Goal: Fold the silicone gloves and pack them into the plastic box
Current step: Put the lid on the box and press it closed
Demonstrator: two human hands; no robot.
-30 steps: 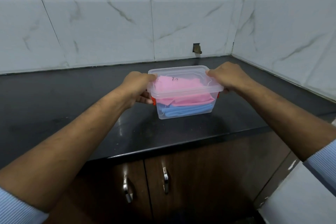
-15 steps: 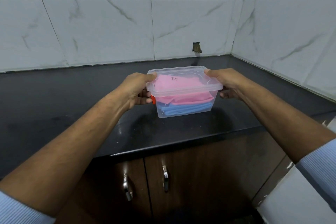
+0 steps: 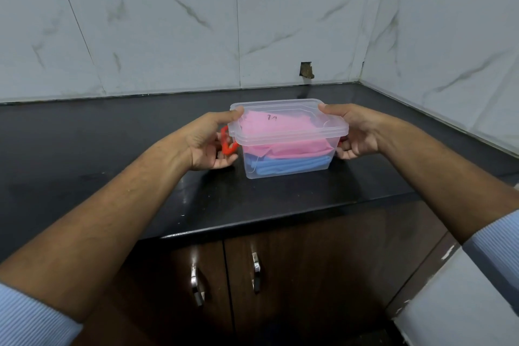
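A clear plastic box stands on the black counter, its clear lid on top. Folded pink gloves lie over folded blue gloves inside. My left hand holds the box's left end, thumb on the lid's corner, fingers curled at the red latch. My right hand holds the right end the same way, thumb on the lid, fingers curled under the rim; the right latch is mostly hidden.
White marble-look tiled walls rise behind and to the right, with a small hole in the back wall. Dark wooden cabinet doors with metal handles sit below the counter edge. A pale surface shows at lower right.
Both hands have slid from pressing on top of the lid to its ends, fingers now curling down by the side latches. The left red latch has swung out into view.
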